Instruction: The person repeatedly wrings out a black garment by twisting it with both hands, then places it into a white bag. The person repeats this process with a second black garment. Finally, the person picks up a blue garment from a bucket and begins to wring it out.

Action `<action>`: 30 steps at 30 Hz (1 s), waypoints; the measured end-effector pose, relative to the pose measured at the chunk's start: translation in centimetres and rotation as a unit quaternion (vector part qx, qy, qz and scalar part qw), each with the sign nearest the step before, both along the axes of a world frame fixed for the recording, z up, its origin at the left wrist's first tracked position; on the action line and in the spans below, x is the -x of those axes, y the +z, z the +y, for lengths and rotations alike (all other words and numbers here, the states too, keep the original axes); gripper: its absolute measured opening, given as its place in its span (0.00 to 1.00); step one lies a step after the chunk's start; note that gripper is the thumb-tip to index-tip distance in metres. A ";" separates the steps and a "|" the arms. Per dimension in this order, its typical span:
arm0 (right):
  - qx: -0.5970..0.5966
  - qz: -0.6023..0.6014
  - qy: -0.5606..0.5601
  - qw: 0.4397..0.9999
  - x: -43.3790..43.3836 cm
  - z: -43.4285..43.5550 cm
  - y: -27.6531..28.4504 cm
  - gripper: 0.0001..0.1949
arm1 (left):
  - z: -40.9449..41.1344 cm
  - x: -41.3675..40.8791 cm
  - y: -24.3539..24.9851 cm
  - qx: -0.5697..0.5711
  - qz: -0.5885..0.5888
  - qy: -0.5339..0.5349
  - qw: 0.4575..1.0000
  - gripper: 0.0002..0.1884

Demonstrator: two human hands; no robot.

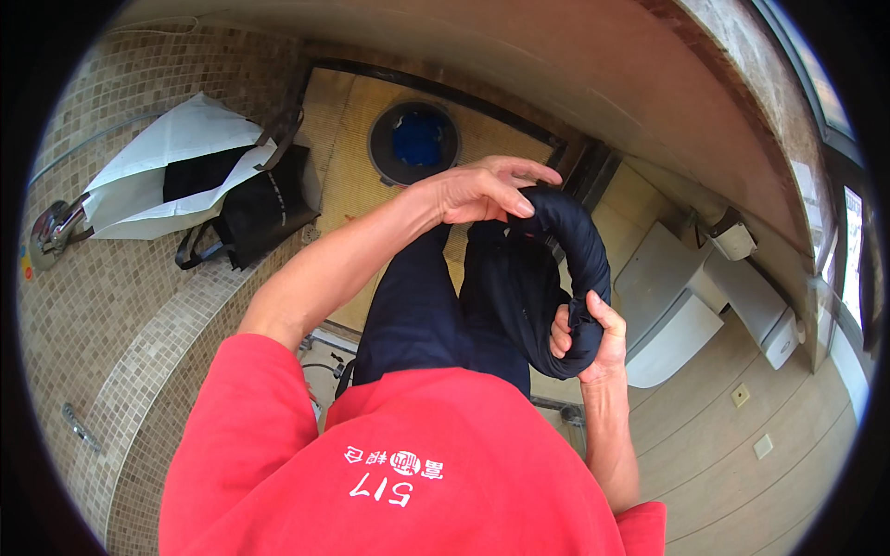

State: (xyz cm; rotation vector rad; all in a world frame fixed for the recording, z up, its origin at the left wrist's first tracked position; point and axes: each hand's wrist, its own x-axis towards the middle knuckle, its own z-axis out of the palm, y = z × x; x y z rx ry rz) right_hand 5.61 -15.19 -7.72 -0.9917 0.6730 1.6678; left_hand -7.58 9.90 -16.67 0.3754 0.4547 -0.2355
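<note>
A dark garment or cloth (587, 250), bunched into a thick curved roll, arches between my two hands, with looser folds hanging inside the curve. My right hand (605, 337) grips the lower end of the roll, the thumb up along its outer side. At the roll's upper end is my left hand (490, 187), its thumb and some fingers against the fabric and other fingers extended; whether it pinches the cloth is hard to tell. Beyond my left hand, a round grey tub (379, 142) with blue content stands on the yellowish ribbed floor (337, 160).
A white bag (132, 198) with dark cloth inside hangs by the mosaic-tiled wall at left, beside a black bag (261, 212). A chrome fixture (52, 233) is at far left. To the right are a white toilet (671, 340) and a toilet paper holder (733, 240).
</note>
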 end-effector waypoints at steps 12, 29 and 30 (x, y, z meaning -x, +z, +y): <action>-0.064 0.172 -0.100 0.978 2.2 1.6 1.5 0.28 | -2.1 1.2 1.0 -0.124 0.003 0.169 0.978 0.21; -0.284 0.426 -0.254 0.821 8.3 3.5 2.7 0.31 | -0.6 -0.9 2.8 -0.684 -0.162 0.166 0.691 0.24; -0.289 0.428 -0.256 0.817 8.6 3.4 3.0 0.31 | -0.3 -0.6 3.1 -0.672 -0.202 0.156 0.695 0.27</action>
